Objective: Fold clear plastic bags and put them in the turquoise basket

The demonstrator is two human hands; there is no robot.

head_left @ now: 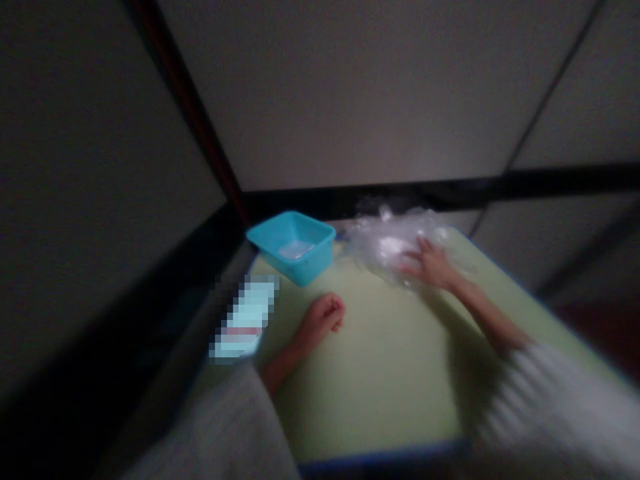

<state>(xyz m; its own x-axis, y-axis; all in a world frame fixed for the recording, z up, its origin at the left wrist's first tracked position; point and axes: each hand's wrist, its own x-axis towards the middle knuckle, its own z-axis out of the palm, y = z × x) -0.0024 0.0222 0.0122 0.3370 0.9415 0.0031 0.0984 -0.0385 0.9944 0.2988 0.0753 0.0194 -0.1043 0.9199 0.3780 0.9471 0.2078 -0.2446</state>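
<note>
My left hand (323, 319) rests near the middle of the table with its fingers curled into a loose fist. Nothing shows in it. My right hand (433, 265) reaches to the far right part of the table, fingers spread and lying on a crumpled heap of clear plastic bags (385, 247). Blur hides whether single bags are separate there. A turquoise plastic basin (313, 263) stands at the far left corner, ahead of my left hand, with something pale and flat (296, 249) on its bottom.
A pixelated pale rectangular item (247, 317) lies along the table's left edge. The pale green table (380, 387) has a blue rim. Behind it rises a light wall (350, 100) with a dark band, and another dark panel stands at left.
</note>
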